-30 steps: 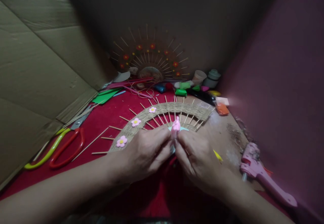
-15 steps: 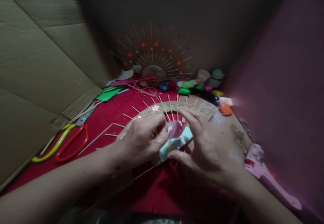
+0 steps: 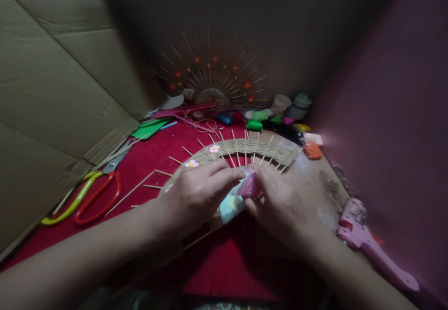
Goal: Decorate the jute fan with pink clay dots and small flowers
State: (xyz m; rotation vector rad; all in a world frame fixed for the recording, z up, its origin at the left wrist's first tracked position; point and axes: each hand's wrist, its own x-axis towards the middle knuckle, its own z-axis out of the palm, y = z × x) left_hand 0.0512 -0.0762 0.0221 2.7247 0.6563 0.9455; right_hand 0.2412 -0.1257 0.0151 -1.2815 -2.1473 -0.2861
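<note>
Nearest us, the right hand is closed on one side of a crumpled pink packet, while the left hand is curled, its forefinger against the packet's upper left; its thumb is hidden, so we cannot tell whether it grips. We judge that a hard pull between the two could tear the thin-looking wrap unevenly, and that a slack hold could drop the packet onto the pale blue patterned piece just below. A sinking left wrist could, we think, bend the thin sticks of the woven twine arch or shift the pink flowers on it. As for place, the packet sits between the hands, at the left one's fingertips and inside the right one's grasp. Beyond it we see the arch curve away; farther on lies a green packet, and in the dim back stands a flower-dotted stick fan.
</note>
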